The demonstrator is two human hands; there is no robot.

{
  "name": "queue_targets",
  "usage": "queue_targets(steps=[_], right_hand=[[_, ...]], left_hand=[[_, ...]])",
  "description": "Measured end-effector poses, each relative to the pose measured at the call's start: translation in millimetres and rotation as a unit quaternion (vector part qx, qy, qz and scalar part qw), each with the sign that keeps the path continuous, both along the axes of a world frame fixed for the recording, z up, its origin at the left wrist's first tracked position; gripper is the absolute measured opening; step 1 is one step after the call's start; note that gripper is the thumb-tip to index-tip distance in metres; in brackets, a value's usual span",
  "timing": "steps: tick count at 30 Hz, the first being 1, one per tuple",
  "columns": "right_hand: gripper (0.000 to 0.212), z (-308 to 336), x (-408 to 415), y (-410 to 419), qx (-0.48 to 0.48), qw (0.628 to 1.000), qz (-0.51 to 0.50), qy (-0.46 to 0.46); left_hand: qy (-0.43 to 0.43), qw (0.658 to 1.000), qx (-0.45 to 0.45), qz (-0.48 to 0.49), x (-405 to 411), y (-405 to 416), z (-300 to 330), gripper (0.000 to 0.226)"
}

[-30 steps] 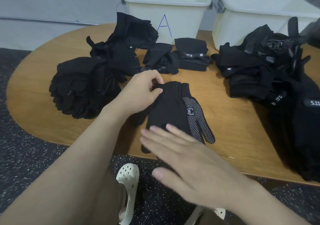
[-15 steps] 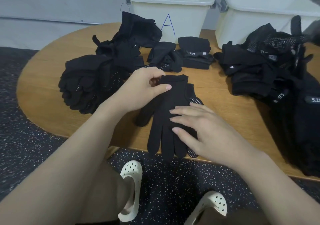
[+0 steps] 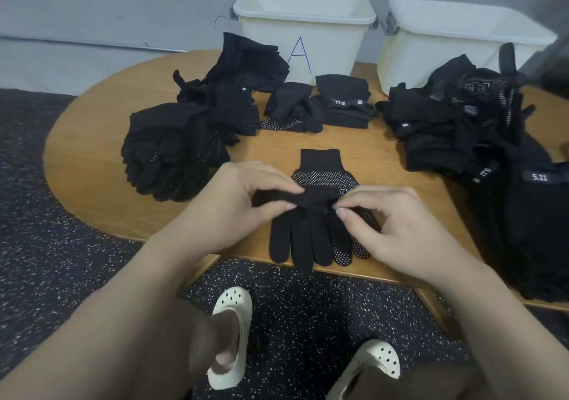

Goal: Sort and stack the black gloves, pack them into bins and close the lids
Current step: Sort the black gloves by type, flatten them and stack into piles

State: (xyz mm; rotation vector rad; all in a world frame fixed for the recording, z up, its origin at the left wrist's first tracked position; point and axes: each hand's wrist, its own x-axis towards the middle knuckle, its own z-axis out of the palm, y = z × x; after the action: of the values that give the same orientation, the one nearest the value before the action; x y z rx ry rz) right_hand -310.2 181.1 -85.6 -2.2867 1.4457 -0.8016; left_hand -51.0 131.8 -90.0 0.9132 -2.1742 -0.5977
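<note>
A black glove with white grip dots (image 3: 320,171) lies flat near the table's front edge, cuff pointing away from me. On top of it lies a second black glove (image 3: 303,236), its fingers hanging over the edge. My left hand (image 3: 243,196) and my right hand (image 3: 397,224) each pinch the cuff of this top glove and hold it bunched up just above the lower one. Two cream bins stand at the back without lids: one marked with a blue A (image 3: 335,45) and another (image 3: 431,48) to its right.
Heaps of black gloves lie at the left (image 3: 172,150), back left (image 3: 243,73), back middle (image 3: 341,104) and right (image 3: 462,113). The wooden table (image 3: 92,141) is rounded at the left. Below it are speckled dark floor and my feet in white clogs (image 3: 229,338).
The top glove's cuff has been pulled toward me, uncovering the dotted glove beneath. My right hand went from pressing flat on the fingers to pinching the cuff beside my left hand.
</note>
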Motion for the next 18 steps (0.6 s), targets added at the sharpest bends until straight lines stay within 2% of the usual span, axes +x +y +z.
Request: queue_targets(steps=[4, 9, 14, 16, 18], right_hand=[[0.017, -3.0, -2.1, -3.9, 0.011, 1.000, -0.016, -0.011], [0.018, -7.4, -5.5, -7.4, -0.008, 0.999, -0.042, -0.021], [0.020, -10.5, -5.9, -7.5, -0.011, 0.999, -0.042, -0.021], [0.019, -14.1, -3.4, -7.4, -0.023, 0.999, -0.039, -0.026], [0.020, -17.5, 2.1, -5.1, -0.048, 0.998, -0.038, -0.024]], left_hand=[[-0.049, 0.998, -0.027, 0.003, -4.2, 9.8, -5.3, 0.023], [-0.087, 0.996, -0.004, -0.008, -7.1, 18.9, -9.2, 0.025], [-0.136, 0.991, 0.009, 0.006, -5.5, 23.3, -11.8, 0.038], [-0.130, 0.991, 0.041, 0.009, -5.5, 26.3, -10.1, 0.044], [-0.097, 0.994, 0.044, 0.014, -7.4, 27.7, -9.0, 0.040]])
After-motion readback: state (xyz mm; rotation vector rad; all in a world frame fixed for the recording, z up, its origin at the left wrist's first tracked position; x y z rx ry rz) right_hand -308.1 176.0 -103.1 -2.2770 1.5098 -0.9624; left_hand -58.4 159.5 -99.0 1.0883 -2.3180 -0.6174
